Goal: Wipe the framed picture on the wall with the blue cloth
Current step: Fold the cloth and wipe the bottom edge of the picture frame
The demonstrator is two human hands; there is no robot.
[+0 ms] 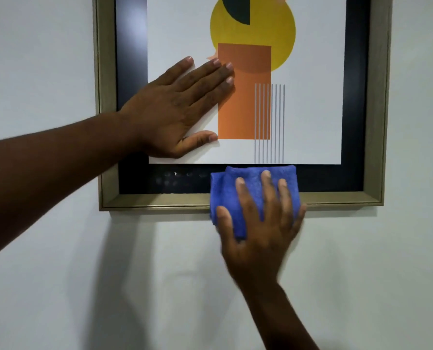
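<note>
Up on the wall (46, 59) hangs the framed picture (369, 122), its bottom half in view; the left hand (170, 107) lies flat against the glass, fingers (210, 72) stretched out straight and close together, grasping nothing, the thumb (202, 138) spread away below them; the fingertips reach onto the orange rectangle (244, 102) of the print, and the thumb tip touches that rectangle's lower left corner; the heel of the hand sits over the black border (130, 72) at the left, and the forearm crosses the left side of the wooden frame.

Lower down, the right hand (258, 223) presses the blue cloth (230, 188) against the bottom edge of the frame; its fingers (265, 183) are spread open and laid flat on the cloth, not clenched round it, pointing upward; the thumb (224, 218) rests on the cloth's lower left part; the cloth is folded into a thick pad, its top edge lying just above the fingertips on the black border, right under the thin grey stripes (269, 122) of the print; its lower part hangs over the wooden bottom rail and onto the bare wall beneath; the right edge of this hand is blurred; to the left of the cloth, faint pale smudges (175, 176) show on the black border.
</note>
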